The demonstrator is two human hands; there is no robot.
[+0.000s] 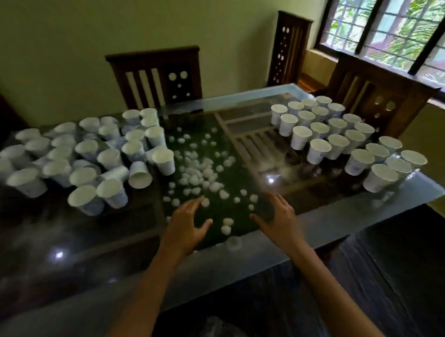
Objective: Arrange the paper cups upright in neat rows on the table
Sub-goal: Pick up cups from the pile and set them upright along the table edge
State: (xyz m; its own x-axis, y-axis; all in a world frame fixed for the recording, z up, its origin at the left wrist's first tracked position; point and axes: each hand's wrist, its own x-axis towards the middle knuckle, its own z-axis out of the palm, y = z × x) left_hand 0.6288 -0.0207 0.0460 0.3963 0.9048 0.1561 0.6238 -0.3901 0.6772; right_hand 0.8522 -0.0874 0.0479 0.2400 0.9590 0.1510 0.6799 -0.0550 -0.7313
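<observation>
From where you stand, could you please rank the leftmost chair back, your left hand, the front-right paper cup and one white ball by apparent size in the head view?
1. leftmost chair back
2. left hand, though it is nearest the camera
3. front-right paper cup
4. white ball

The paper cups are white with a faint blue print on their sides. They stand in two groups well apart on the glass-topped counter. The right-hand group stands upright, mouths up, in neat slanting rows that run from the far middle towards the near right corner, with neighbours touching or just beside each other. The left-hand group is a crowded huddle without rows; most of its cups are upright but unevenly spaced, and some lean. At its near edge one tipped cup lies on its side, open mouth towards the viewer, with another fallen cup just beside it.
</observation>
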